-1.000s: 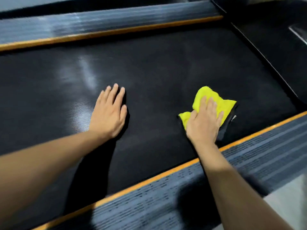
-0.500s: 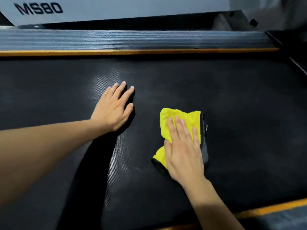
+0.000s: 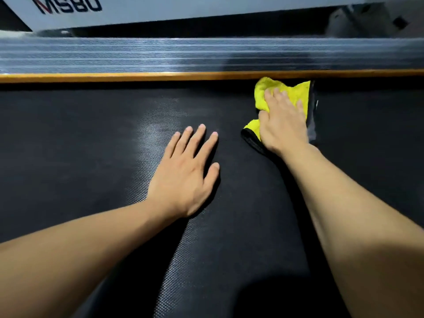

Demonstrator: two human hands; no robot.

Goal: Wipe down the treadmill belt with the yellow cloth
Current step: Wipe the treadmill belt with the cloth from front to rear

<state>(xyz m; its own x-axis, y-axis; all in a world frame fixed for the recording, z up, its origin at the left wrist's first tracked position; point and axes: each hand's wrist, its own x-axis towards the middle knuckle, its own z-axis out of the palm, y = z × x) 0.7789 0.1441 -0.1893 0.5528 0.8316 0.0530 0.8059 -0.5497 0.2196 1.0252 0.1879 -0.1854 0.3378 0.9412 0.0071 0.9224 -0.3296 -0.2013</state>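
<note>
The black textured treadmill belt [image 3: 80,138] fills most of the view. A yellow cloth [image 3: 291,91] with a dark grey underside lies crumpled on the belt's far side, touching the orange strip. My right hand [image 3: 283,125] presses flat on the cloth, fingers spread over it, covering its middle. My left hand [image 3: 185,173] rests palm down on the bare belt to the left of the cloth, fingers apart, holding nothing.
An orange strip [image 3: 137,77] borders the belt's far edge, with a ribbed grey side rail [image 3: 160,56] beyond it. Behind the rail is a pale panel with the lettering MS80 [image 3: 68,4]. A dull sheen marks the belt left of my left hand.
My right hand has pushed the cloth across the belt, from the near orange edge to the far one. My left hand stays flat on the belt. The view has shifted forward.
</note>
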